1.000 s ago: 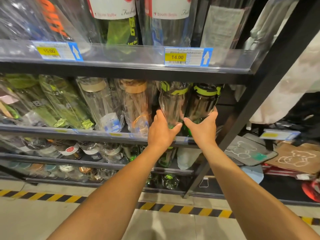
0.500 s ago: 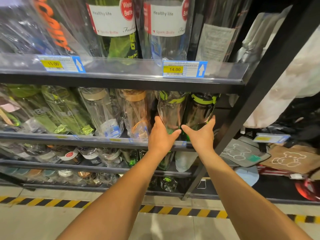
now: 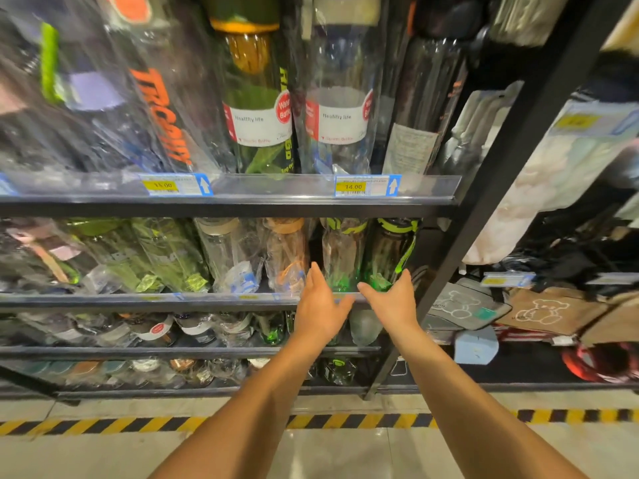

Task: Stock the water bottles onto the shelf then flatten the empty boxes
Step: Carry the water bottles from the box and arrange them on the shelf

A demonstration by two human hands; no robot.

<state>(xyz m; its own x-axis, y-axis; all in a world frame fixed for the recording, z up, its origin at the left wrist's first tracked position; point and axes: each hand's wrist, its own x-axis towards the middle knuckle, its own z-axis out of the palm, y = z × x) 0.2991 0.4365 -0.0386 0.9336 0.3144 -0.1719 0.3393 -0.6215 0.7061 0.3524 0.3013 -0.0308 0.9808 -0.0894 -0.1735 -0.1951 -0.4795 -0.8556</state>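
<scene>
Two dark bottles with green-black lids stand wrapped in clear plastic at the right end of the middle shelf: the left bottle and the right bottle. My left hand is just in front of the shelf edge below the left bottle, fingers apart, holding nothing. My right hand is beside it under the right bottle, also spread and holding nothing. Both hands are a little off the bottles.
More wrapped bottles fill the upper shelf and the lower shelves. A black slanted upright borders the rack on the right. Bear-print bags lie further right. Yellow-black tape marks the floor.
Both hands have come back off the two green-lidded bottles and dropped to the shelf edge. The camera has tilted up, showing more of the upper shelf.
</scene>
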